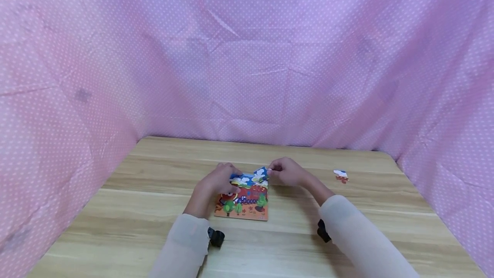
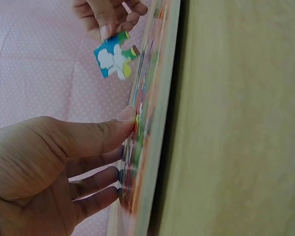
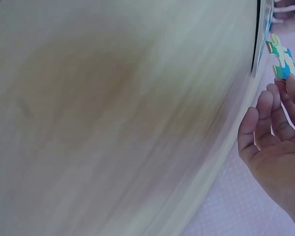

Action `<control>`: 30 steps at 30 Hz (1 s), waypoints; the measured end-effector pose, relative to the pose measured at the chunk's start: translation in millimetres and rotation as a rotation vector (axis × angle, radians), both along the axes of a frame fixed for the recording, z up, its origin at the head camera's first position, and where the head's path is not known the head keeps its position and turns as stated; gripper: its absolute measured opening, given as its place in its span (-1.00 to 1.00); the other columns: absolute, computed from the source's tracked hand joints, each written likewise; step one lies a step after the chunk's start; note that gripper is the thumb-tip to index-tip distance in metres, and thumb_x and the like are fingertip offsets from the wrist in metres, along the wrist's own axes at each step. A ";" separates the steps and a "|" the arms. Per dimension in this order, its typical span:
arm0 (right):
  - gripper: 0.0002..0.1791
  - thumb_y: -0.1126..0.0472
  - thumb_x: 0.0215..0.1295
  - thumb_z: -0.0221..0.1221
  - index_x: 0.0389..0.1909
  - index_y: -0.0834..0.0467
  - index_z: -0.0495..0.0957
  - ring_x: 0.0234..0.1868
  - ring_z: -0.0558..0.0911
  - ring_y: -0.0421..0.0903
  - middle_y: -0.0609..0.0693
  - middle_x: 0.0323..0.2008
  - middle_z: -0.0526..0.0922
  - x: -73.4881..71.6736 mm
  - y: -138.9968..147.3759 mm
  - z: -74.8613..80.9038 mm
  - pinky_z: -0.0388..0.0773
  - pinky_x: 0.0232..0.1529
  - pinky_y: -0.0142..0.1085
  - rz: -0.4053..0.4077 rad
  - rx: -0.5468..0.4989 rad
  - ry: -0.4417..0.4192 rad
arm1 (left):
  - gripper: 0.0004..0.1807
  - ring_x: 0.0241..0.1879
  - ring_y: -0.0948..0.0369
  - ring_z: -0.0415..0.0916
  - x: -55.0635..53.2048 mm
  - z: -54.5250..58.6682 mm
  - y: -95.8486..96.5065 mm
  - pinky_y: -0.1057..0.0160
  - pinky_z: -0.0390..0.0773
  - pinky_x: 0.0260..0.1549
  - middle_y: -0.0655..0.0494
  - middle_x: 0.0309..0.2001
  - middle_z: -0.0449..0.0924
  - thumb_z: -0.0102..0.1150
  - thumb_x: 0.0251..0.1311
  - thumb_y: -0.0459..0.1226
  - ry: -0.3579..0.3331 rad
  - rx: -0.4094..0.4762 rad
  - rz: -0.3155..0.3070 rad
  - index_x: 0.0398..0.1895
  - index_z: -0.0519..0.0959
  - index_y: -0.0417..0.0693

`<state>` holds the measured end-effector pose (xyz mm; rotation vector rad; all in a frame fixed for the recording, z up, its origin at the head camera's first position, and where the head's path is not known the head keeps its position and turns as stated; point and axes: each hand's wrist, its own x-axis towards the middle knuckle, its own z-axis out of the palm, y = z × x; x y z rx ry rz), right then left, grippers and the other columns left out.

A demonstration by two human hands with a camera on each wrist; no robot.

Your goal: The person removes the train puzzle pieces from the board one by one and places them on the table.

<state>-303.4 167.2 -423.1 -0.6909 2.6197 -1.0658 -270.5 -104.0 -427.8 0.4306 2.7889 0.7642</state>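
- Right hand holds a puzzle piece between thumb and finger, the tips closed together on its border; the other fingers are loosely bent beside it.
- This puzzle piece is blue with white cloud, with some green and yellow, and it is tilted at the far right corner of the puzzle; I cannot tell if it touches the puzzle.
- Left hand has thumb and fingers apart, and their tips rest on the printed face of the puzzle, at its left side and towards its far left corner.
- The puzzle lies on the worktop, about midway between the left and right edges, well apart from the far edge. Its picture has orange ground and green trees along the near edge, red in the middle, and blue sky with white clouds at the far edge.
- One loose piece, with blue, white and reddish-brown parts, lies towards the far right corner of the worktop, well apart from the puzzle.
- Both arms wear light sleeves, and a small black device is at each wrist.
- Pink cloth with white dots hangs behind the far edge and along both sides of the worktop.
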 end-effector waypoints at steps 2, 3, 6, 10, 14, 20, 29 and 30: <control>-0.83 0.21 0.52 0.16 -0.24 0.13 0.69 -0.31 0.49 -0.12 -0.08 -0.38 0.61 -1.7 7.4 -0.1 0.48 -0.25 -0.26 -0.017 0.001 0.009 | -0.48 0.33 0.00 0.26 -0.3 -0.3 -0.5 -0.13 0.39 0.34 0.03 0.31 0.47 0.47 0.22 -0.19 0.003 -0.004 0.001 0.27 0.63 0.07; -0.83 0.21 0.52 0.15 -0.25 0.14 0.68 -0.32 0.48 -0.12 -0.07 -0.39 0.59 -2.8 11.7 -0.3 0.47 -0.27 -0.26 -0.017 -0.001 0.018 | -0.48 0.33 0.00 0.27 -0.3 -0.2 -0.7 -0.13 0.39 0.34 0.04 0.31 0.47 0.46 0.22 -0.19 0.001 -0.005 0.003 0.28 0.63 0.08; -0.83 0.21 0.52 0.16 -0.27 0.15 0.67 -0.33 0.47 -0.12 -0.02 -0.39 0.59 -5.9 25.6 -0.2 0.46 -0.29 -0.28 -0.040 -0.001 0.037 | -0.48 0.33 0.00 0.27 -0.1 -0.8 -0.7 -0.13 0.39 0.33 0.04 0.31 0.47 0.46 0.23 -0.19 0.006 -0.006 0.002 0.27 0.63 0.08; -0.84 0.20 0.52 0.16 -0.23 0.15 0.67 -0.30 0.47 -0.10 0.03 -0.33 0.61 -9.8 46.9 0.5 0.45 -0.29 -0.29 -0.083 0.006 0.051 | -0.49 0.31 0.00 0.29 0.9 -0.4 -0.3 -0.13 0.41 0.32 0.03 0.30 0.47 0.45 0.23 -0.19 0.010 0.002 -0.002 0.27 0.63 0.06; -0.83 0.22 0.52 0.14 -0.22 0.20 0.66 -0.31 0.46 -0.10 0.03 -0.34 0.59 -12.2 68.7 2.1 0.45 -0.31 -0.31 -0.102 -0.001 0.074 | -0.48 0.31 -0.02 0.28 2.7 1.7 -0.7 -0.13 0.42 0.31 0.00 0.30 0.47 0.46 0.23 -0.20 0.012 0.011 -0.006 0.27 0.62 0.03; -0.81 0.22 0.52 0.14 -0.18 0.27 0.64 -0.28 0.48 -0.10 0.05 -0.31 0.60 -12.4 97.4 8.3 0.48 -0.28 -0.30 -0.184 -0.009 0.045 | -0.48 0.26 0.00 0.31 2.8 1.3 -1.7 -0.12 0.45 0.28 0.00 0.27 0.49 0.47 0.21 -0.20 0.019 0.020 -0.007 0.26 0.63 0.03; -0.79 0.19 0.52 0.14 -0.22 0.28 0.61 -0.39 0.44 -0.14 0.01 -0.36 0.56 -7.6 142.8 12.7 0.43 -0.44 -0.34 -0.262 0.021 0.028 | -0.50 0.26 0.00 0.31 0.8 -1.1 -1.7 -0.13 0.44 0.29 0.00 0.26 0.51 0.48 0.20 -0.22 0.020 0.031 -0.003 0.23 0.65 0.03; -0.79 0.20 0.52 0.14 -0.22 0.29 0.59 -0.41 0.43 -0.14 0.02 -0.38 0.55 -6.6 147.1 13.2 0.42 -0.46 -0.33 -0.270 0.014 0.015 | -0.50 0.26 0.00 0.31 0.5 -1.4 -1.5 -0.13 0.44 0.29 0.00 0.26 0.51 0.48 0.20 -0.22 0.021 0.033 -0.003 0.23 0.65 0.03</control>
